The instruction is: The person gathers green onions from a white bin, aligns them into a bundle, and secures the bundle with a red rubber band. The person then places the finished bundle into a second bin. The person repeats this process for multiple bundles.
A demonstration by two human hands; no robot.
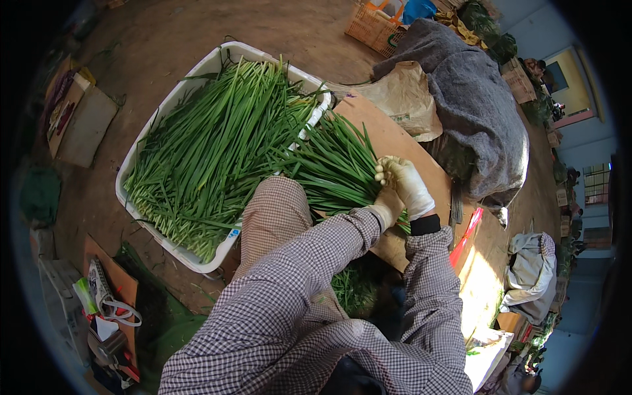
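Note:
My left hand [388, 206], in a pale glove, is closed around a bunch of long green leaves that look like garlic chives [340, 165]. The leaf tips fan out to the left, and a few stem ends show below my hands. Just above it is my gloved right hand [407, 185], its fingers curled at the bunch's upper edge; whether they pinch anything is hidden. Under the bunch lies a brown board [368, 116]. To the left stands a white plastic tub [170, 106] heaped with more green leaves [212, 143], pale stem ends at the near and far sides.
Red ties [466, 239] lie on the board's right. Beyond it are a woven sack [407, 101] and a grey blanket [474, 103] over a pile. An orange basket [375, 28] stands at the back. A cardboard box [86, 116] and a bag [101, 289] are at left.

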